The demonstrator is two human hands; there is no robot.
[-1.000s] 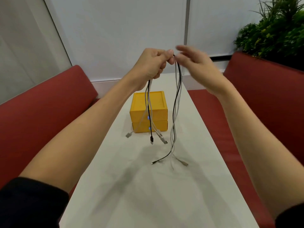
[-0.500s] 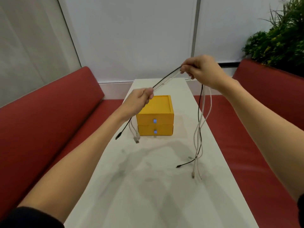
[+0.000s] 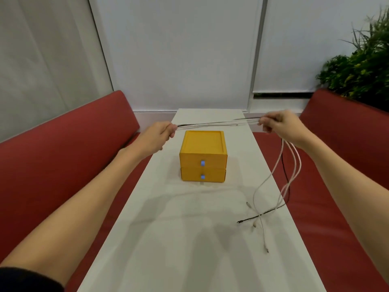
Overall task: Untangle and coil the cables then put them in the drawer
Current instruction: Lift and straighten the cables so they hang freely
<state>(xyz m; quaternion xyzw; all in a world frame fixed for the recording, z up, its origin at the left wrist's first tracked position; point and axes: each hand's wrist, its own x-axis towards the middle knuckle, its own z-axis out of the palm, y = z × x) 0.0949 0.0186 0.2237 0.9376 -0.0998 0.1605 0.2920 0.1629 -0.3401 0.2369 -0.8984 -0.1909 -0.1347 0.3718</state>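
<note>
Several cables (image 3: 219,123), white ones and a black one, stretch taut between my two hands above the yellow drawer box (image 3: 203,157). My left hand (image 3: 160,134) grips their left ends just left of the box. My right hand (image 3: 280,127) pinches the bundle to the right. From it the loose lengths (image 3: 292,165) hang down, and their plug ends lie crossed on the white table (image 3: 168,239) at the right. Both drawers of the box are closed, each with a blue knob (image 3: 202,163).
Red benches (image 3: 63,148) run along both sides of the narrow table. A green plant (image 3: 362,68) stands at the back right. White blinds cover the wall behind the table's far end.
My hands have spread apart and come down, drawing the cables into a level line over the box. The short ends under my left hand no longer hang free.
</note>
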